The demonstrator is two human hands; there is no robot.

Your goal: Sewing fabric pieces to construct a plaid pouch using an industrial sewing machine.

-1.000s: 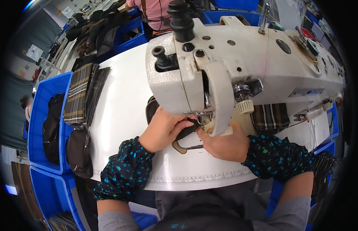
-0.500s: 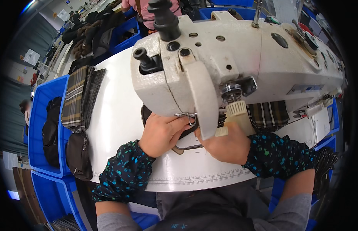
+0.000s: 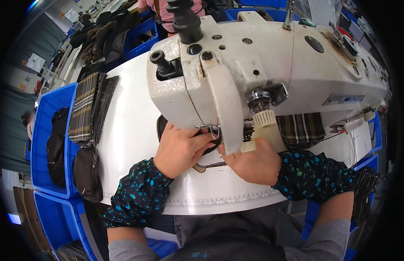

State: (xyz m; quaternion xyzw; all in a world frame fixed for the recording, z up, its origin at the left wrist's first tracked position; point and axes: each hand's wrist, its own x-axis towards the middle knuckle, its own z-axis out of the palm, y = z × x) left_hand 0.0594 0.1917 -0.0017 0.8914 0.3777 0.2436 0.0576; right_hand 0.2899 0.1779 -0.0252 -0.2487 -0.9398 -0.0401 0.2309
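Note:
A white sewing machine (image 3: 265,56) stands over the table, its head above both of my hands. Under the needle area lies a dark fabric piece (image 3: 163,123) with a zipper along its curved edge. My left hand (image 3: 178,147) bends over that piece, thumb and fingers pinched on it left of the needle. On the other side my right hand (image 3: 257,165) grips the near right edge of the piece. Part of its fingers is hidden behind the machine's white lever (image 3: 230,113). The needle itself and most of the fabric are covered.
A stack of plaid fabric pieces (image 3: 86,108) lies at the left table edge, beside a dark pouch (image 3: 86,174). Blue bins (image 3: 39,143) hold dark items. Folded plaid fabric (image 3: 301,132) lies behind my right hand. A ruler strip (image 3: 219,202) runs along the near edge.
Both hands stay at nearly the same place on the dark fabric piece. The whole picture has shifted very slightly.

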